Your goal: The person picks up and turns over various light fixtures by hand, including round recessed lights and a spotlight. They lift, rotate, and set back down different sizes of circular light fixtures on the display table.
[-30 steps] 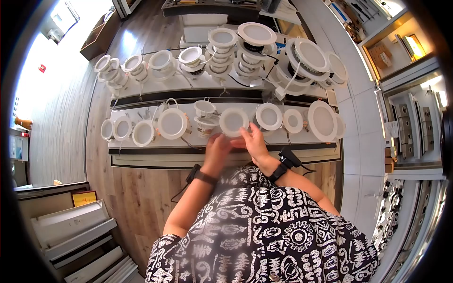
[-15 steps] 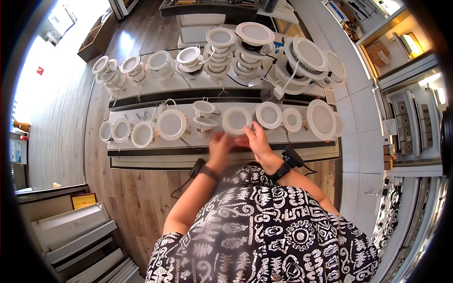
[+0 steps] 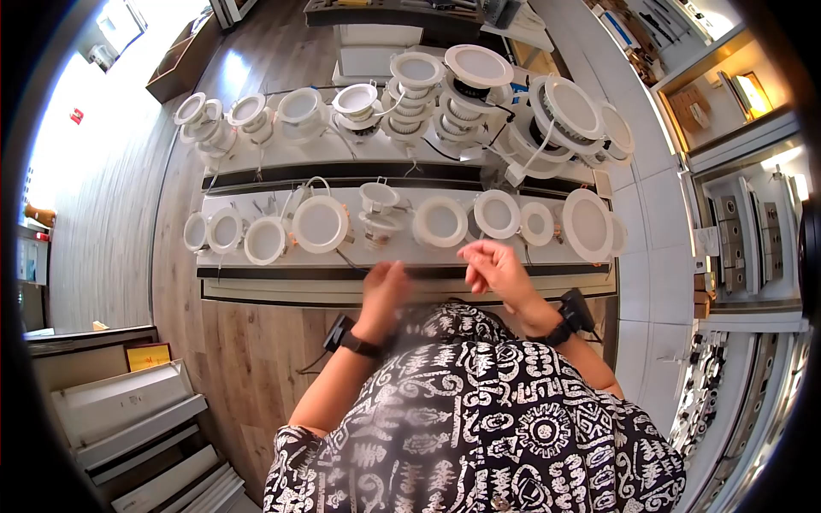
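Note:
My right hand [image 3: 500,274] hovers over the near edge of the display table, its fingers loosely bent and apart, with nothing visible in them. Just beyond it sits a round white downlight [image 3: 440,222], tilted face up and apart from the hand. My left hand [image 3: 382,295] is raised left of the right one, smeared by motion, so its fingers cannot be made out clearly. Beyond the left hand is a small stack of white downlights [image 3: 379,198]. A larger white downlight [image 3: 321,225] with orange clips stands to its left.
More round downlights stand along the front row, including a large one [image 3: 587,225] at the right. On the back row are stacks of downlights [image 3: 416,73] with loose cables. Flat boxes [image 3: 128,398] lie at lower left; lit shelves [image 3: 744,94] are at right.
Both hands have drawn back toward my body and moved apart. My right hand has let go of the middle downlight, which now stands by itself in the front row.

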The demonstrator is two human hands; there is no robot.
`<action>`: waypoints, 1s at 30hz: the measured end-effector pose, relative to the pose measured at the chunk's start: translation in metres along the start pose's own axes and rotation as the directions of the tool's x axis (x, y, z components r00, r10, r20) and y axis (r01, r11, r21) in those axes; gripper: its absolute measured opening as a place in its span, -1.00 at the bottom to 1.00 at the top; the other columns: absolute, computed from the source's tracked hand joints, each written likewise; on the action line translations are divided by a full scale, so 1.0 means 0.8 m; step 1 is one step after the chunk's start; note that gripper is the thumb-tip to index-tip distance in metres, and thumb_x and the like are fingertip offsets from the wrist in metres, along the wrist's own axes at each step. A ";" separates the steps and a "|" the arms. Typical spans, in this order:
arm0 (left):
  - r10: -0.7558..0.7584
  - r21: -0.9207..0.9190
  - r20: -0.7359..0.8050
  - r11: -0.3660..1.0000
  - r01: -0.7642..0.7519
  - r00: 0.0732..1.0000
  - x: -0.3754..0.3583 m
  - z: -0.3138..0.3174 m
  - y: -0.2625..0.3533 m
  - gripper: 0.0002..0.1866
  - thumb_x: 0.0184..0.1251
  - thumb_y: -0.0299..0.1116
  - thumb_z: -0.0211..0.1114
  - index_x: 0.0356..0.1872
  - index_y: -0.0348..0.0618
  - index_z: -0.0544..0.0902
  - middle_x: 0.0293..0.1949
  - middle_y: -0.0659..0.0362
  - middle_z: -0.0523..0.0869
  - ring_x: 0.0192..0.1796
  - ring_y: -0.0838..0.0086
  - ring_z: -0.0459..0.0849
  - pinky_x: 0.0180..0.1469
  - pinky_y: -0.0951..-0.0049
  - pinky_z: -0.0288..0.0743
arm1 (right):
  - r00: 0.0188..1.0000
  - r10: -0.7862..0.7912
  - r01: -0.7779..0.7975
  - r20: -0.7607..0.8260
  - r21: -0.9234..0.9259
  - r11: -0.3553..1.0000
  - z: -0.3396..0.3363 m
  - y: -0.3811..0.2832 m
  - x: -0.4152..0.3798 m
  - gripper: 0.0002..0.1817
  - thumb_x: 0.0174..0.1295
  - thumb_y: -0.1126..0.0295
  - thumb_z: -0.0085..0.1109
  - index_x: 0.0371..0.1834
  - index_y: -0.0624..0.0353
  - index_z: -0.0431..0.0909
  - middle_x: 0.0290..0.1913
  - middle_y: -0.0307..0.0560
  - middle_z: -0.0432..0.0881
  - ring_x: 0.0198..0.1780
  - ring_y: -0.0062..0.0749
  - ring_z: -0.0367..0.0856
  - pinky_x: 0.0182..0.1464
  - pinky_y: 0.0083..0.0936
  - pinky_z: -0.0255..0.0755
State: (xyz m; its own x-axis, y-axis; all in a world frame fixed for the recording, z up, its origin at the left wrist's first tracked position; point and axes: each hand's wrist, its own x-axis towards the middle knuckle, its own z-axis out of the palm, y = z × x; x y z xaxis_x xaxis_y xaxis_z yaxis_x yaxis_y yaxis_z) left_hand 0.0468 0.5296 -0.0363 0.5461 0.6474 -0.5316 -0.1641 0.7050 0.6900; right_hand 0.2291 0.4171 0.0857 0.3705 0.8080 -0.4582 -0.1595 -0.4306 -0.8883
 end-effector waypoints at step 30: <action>0.097 -0.489 -0.197 0.853 -0.183 0.976 0.027 0.024 0.013 -0.63 0.30 -0.26 0.34 0.06 0.08 0.42 0.00 0.23 0.61 0.06 0.45 0.56 0.24 0.27 0.34 | 0.867 -0.451 0.269 0.210 -0.960 0.071 0.137 -0.015 0.199 -0.90 0.05 0.43 0.08 -0.48 0.16 0.59 -0.38 0.08 0.65 -0.27 0.05 0.67 -0.25 -0.14 0.57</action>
State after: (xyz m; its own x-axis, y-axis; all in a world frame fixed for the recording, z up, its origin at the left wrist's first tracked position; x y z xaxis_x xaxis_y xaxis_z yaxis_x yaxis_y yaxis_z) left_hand 0.0725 0.5450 -0.0314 0.3551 0.7568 -0.5488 -0.6417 0.6242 0.4457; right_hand 0.1895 0.5950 0.0204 0.2013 0.9795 -0.0028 0.9673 -0.1993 -0.1570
